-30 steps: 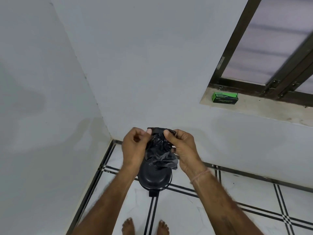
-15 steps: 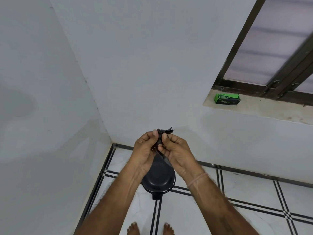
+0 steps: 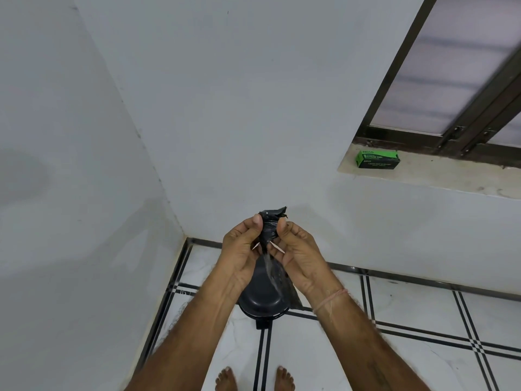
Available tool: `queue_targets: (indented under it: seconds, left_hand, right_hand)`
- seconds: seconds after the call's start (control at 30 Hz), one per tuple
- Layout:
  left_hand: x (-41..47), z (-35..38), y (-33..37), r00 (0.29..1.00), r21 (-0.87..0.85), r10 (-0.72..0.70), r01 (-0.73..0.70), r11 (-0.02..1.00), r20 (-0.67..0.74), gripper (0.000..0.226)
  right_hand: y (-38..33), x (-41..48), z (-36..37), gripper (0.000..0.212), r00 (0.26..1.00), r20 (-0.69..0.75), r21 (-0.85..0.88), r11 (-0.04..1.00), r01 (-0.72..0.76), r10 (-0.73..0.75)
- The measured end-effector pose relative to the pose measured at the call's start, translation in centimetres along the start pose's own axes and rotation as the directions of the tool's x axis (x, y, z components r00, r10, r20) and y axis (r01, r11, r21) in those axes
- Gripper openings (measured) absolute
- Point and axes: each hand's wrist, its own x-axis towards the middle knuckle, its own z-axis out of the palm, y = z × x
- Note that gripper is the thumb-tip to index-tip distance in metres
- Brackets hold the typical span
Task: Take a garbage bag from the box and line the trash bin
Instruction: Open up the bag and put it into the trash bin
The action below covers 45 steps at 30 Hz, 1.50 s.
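Observation:
A black garbage bag [image 3: 269,228] is pinched at its top edge between both thumbs and forefingers, and the rest hangs down in a thin strip. My left hand [image 3: 242,249] grips it from the left and my right hand [image 3: 296,249] from the right, close together at chest height. Directly below them on the floor stands a black trash bin [image 3: 263,299] with its lid closed, partly hidden by my hands and the bag. The green garbage bag box [image 3: 377,159] lies on the window sill at the right.
White walls meet in a corner just behind the bin. The window sill [image 3: 439,179] and dark window frame [image 3: 479,114] are at the upper right. White floor tiles [image 3: 324,348] with black lines spread out below, and my bare feet [image 3: 253,379] stand at the bottom edge.
The loosely bunched bag has been drawn together into a narrow strip between my fingers. Both hands have come closer and risen slightly. The view has shifted a little to the left.

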Motion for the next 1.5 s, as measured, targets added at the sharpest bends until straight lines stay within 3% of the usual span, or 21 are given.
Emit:
queue_targets:
  seconds: [0.17,0.23,0.33,0.4,0.5,0.63,0.67,0.73,0.8,0.87,0.93,1.2,1.3,1.37,1.5]
  left_hand:
    - [-0.2,0.1,-0.2,1.000,-0.036,-0.001,0.001,0.999,0.017,0.020]
    - [-0.2,0.3,0.0,0.997,0.097,0.047,-0.041,0.994,-0.059,0.018]
    - [0.1,-0.1,1.0,0.983,0.406,0.178,-0.150,0.902,-0.032,0.045]
    - [0.1,-0.1,2.2,0.988,0.499,0.123,-0.154,0.853,0.096,0.061]
    - [0.3,-0.1,3.3,0.969,0.523,0.029,-0.157,0.838,0.245,0.035]
    - [0.3,-0.1,3.1,0.970,0.505,0.025,-0.148,0.850,0.242,0.014]
    - [0.3,0.1,2.8,0.978,0.494,0.036,-0.135,0.859,0.205,0.013]
    - [0.2,0.8,2.2,0.991,0.434,0.090,-0.123,0.893,0.097,0.015]
    - [0.1,1.5,1.6,0.991,0.365,0.136,-0.130,0.922,0.011,0.017]
    - [0.1,2.0,1.3,0.994,0.289,0.107,-0.099,0.952,-0.010,0.020]
    - [0.1,2.4,1.0,1.000,0.201,0.030,-0.031,0.979,0.007,0.024]
    - [0.3,2.2,0.7,0.996,0.069,-0.082,0.079,0.994,0.046,0.038]
    - [0.4,1.7,1.2,0.996,0.056,-0.070,0.068,0.996,0.051,0.041]
    - [0.8,0.6,1.6,0.998,0.086,-0.059,0.057,0.995,0.021,0.032]
    - [1.4,-2.0,2.5,0.998,0.245,0.003,0.012,0.969,-0.060,0.029]
  right_hand:
    - [0.1,0.3,-0.5,0.016,0.999,-0.039,-0.057,0.998,0.027,-0.029]
    - [-0.1,0.3,-0.8,0.013,0.997,-0.048,-0.133,0.989,0.060,-0.067]
    - [-0.9,0.4,-1.0,0.015,0.991,-0.059,-0.324,0.941,0.097,-0.122]
    - [-1.4,0.9,-1.2,0.016,0.988,-0.069,-0.403,0.909,0.102,-0.141]
    - [-2.4,1.3,-1.0,0.017,0.982,-0.118,-0.391,0.916,0.092,-0.149]
    - [-3.1,2.7,-0.9,0.014,0.970,-0.230,-0.286,0.958,0.004,-0.073]
    - [-2.8,3.1,-1.1,0.014,0.953,-0.278,-0.304,0.952,0.030,-0.119]
    - [-2.0,2.8,-1.2,0.017,0.857,-0.316,-0.532,0.824,0.195,-0.407]
    - [-1.3,1.3,-1.2,0.016,0.770,-0.171,-0.680,0.639,0.359,-0.614]
    - [-0.7,0.3,-0.6,0.019,0.869,0.000,-0.597,0.698,0.396,-0.494]
    - [-0.3,0.2,-0.4,0.029,0.932,0.059,-0.507,0.793,0.337,-0.358]
    - [-0.9,1.1,-0.7,0.021,0.976,0.017,-0.354,0.911,0.210,-0.219]
    - [-1.4,1.4,-0.7,0.023,0.984,-0.049,-0.230,0.961,0.153,-0.169]
    - [-2.0,1.9,-1.3,0.025,0.980,-0.096,-0.259,0.955,0.146,-0.176]
    - [-2.7,4.1,-2.5,0.041,0.939,-0.322,-0.242,0.969,0.045,-0.124]
